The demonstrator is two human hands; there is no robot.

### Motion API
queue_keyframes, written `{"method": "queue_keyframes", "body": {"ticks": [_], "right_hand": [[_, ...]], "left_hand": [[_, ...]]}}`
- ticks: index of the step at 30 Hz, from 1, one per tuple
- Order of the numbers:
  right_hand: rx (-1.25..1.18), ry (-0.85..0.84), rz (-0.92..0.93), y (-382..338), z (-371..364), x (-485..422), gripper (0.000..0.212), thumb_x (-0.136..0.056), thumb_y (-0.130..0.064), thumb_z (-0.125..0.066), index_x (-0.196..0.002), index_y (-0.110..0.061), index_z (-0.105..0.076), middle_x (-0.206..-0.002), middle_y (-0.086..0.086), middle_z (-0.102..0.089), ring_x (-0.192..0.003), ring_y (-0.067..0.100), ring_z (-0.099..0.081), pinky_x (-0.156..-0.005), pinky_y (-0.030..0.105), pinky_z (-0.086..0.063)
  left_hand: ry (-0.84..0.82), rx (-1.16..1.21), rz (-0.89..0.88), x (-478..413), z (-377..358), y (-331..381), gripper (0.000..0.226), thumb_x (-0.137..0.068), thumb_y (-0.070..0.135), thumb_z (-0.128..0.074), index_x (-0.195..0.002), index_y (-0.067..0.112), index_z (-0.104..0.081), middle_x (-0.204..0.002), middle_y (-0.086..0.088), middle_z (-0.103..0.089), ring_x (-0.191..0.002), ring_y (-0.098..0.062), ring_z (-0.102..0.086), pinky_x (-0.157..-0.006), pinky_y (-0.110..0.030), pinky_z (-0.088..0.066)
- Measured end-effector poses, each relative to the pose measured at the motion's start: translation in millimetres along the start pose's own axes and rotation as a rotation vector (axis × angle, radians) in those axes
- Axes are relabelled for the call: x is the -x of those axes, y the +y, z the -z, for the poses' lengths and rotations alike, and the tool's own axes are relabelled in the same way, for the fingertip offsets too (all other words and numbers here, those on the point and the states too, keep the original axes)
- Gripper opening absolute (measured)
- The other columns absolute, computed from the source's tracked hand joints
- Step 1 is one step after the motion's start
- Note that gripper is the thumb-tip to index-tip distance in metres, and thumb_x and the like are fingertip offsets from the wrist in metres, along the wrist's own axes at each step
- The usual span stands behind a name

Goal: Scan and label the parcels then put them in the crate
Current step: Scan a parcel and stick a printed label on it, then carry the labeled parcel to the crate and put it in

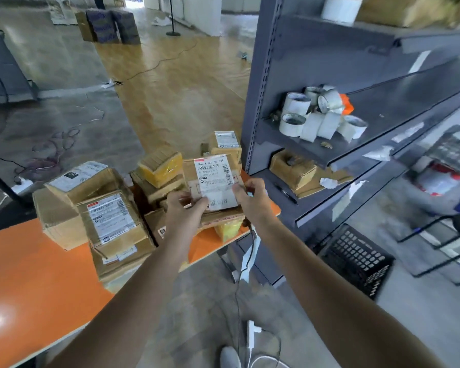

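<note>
A flat brown parcel (225, 212) lies on top of the pile at the far end of the orange table (24, 274). A white shipping label (215, 179) sits on it, its upper end lifted. My left hand (182, 211) pinches the label's lower left corner. My right hand (250, 196) pinches its right edge. More cardboard parcels (112, 221) with labels stand to the left, and yellow-taped ones (161, 164) behind. The black plastic crate (356, 260) stands on the floor at the right, under the shelving.
A grey metal shelf unit (329, 144) stands close on the right, holding several white tape rolls (316, 112), a small box (292, 167) and a black pen (286, 193). A cable (246, 261) hangs off the table end. A white power strip (251, 333) lies on the floor.
</note>
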State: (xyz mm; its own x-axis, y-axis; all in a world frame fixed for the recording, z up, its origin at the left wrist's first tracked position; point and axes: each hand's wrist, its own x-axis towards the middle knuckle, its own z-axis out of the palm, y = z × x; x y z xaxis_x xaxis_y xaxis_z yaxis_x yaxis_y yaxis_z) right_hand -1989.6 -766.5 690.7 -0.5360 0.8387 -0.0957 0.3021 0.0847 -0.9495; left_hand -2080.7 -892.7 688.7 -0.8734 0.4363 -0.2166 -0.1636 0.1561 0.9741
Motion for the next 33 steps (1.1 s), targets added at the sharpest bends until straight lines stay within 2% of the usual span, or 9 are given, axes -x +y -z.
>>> {"method": "queue_keyframes", "body": {"ticks": [3,6,11,15,17,21,25,29,33], "right_hand": [[-0.049,0.104,-0.024,8.2,28.3,36.4,0.026,-0.095,-0.040,-0.057,-0.104,-0.020,-0.045,-0.092,-0.004,-0.055,-0.082,0.014,-0.054,-0.070,0.028,-0.044],[-0.075,0.222,-0.060,20.7,64.3,69.3,0.028,-0.093,-0.041,-0.061,-0.107,-0.021,-0.047,-0.097,-0.006,-0.060,-0.095,0.019,-0.062,-0.083,0.037,-0.052],[-0.040,0.316,-0.106,38.4,117.1,113.6,0.038,-0.094,-0.042,-0.059,-0.122,-0.017,-0.052,-0.110,-0.003,-0.063,-0.099,0.015,-0.062,-0.081,0.027,-0.050],[0.025,0.371,-0.158,58.8,166.0,142.8,0.048,-0.094,-0.047,-0.056,-0.129,-0.015,-0.056,-0.115,0.002,-0.067,-0.101,0.020,-0.066,-0.091,0.042,-0.055],[0.052,0.407,-0.175,68.4,192.5,156.1,0.048,-0.094,-0.047,-0.055,-0.129,-0.014,-0.057,-0.114,0.003,-0.068,-0.101,0.021,-0.066,-0.091,0.042,-0.055],[0.027,0.457,-0.184,95.8,252.9,180.1,0.045,-0.094,-0.046,-0.056,-0.125,-0.013,-0.060,-0.111,0.002,-0.068,-0.098,0.018,-0.066,-0.089,0.038,-0.055],[0.038,0.470,-0.186,124.9,325.3,200.2,0.042,-0.095,-0.045,-0.056,-0.121,-0.012,-0.060,-0.108,0.002,-0.068,-0.096,0.018,-0.066,-0.083,0.033,-0.055],[0.042,0.470,-0.172,157.6,406.9,216.6,0.044,-0.095,-0.046,-0.056,-0.120,-0.011,-0.061,-0.110,0.002,-0.069,-0.098,0.017,-0.065,-0.083,0.032,-0.054],[0.012,0.430,-0.194,182.9,482.6,227.0,0.036,-0.094,-0.045,-0.057,-0.116,-0.017,-0.058,-0.111,0.003,-0.068,-0.100,0.019,-0.066,-0.089,0.039,-0.055]], "left_hand": [[-0.084,-0.019,-0.039,38.2,-10.6,5.4,0.038,-0.083,0.027,-0.072,-0.112,0.019,-0.050,-0.103,0.006,-0.061,-0.090,-0.012,-0.059,-0.068,-0.024,-0.044],[-0.224,0.004,-0.012,70.6,-28.1,0.8,0.042,-0.077,0.029,-0.074,-0.114,0.022,-0.054,-0.102,0.007,-0.065,-0.091,-0.011,-0.062,-0.076,-0.032,-0.053],[-0.404,-0.017,-0.003,109.8,-58.8,-10.4,0.027,-0.077,0.028,-0.073,-0.102,0.028,-0.063,-0.097,0.010,-0.071,-0.089,-0.008,-0.067,-0.074,-0.027,-0.053],[-0.498,-0.085,-0.009,149.3,-94.4,-15.8,0.041,-0.069,0.040,-0.071,-0.107,0.027,-0.063,-0.102,0.009,-0.071,-0.092,-0.010,-0.067,-0.076,-0.031,-0.053],[-0.543,-0.085,-0.011,169.8,-117.0,-18.8,0.042,-0.071,0.037,-0.073,-0.109,0.024,-0.061,-0.102,0.007,-0.071,-0.092,-0.010,-0.066,-0.075,-0.028,-0.053],[-0.580,-0.096,-0.027,215.2,-168.0,-29.5,0.030,-0.084,0.025,-0.071,-0.110,0.021,-0.057,-0.098,0.011,-0.067,-0.085,-0.002,-0.061,-0.062,-0.020,-0.044],[-0.606,-0.102,-0.026,264.6,-228.1,-42.3,0.031,-0.084,0.020,-0.071,-0.111,0.016,-0.058,-0.097,0.006,-0.068,-0.084,-0.005,-0.064,-0.064,-0.024,-0.049],[-0.611,-0.120,-0.024,322.2,-292.8,-53.4,0.032,-0.079,0.024,-0.073,-0.108,0.019,-0.059,-0.102,0.002,-0.070,-0.091,-0.015,-0.068,-0.078,-0.037,-0.057],[-0.606,-0.094,-0.021,373.8,-354.3,-56.8,0.020,-0.084,0.017,-0.072,-0.097,0.024,-0.058,-0.098,0.002,-0.070,-0.086,-0.014,-0.069,-0.067,-0.030,-0.054]]}}
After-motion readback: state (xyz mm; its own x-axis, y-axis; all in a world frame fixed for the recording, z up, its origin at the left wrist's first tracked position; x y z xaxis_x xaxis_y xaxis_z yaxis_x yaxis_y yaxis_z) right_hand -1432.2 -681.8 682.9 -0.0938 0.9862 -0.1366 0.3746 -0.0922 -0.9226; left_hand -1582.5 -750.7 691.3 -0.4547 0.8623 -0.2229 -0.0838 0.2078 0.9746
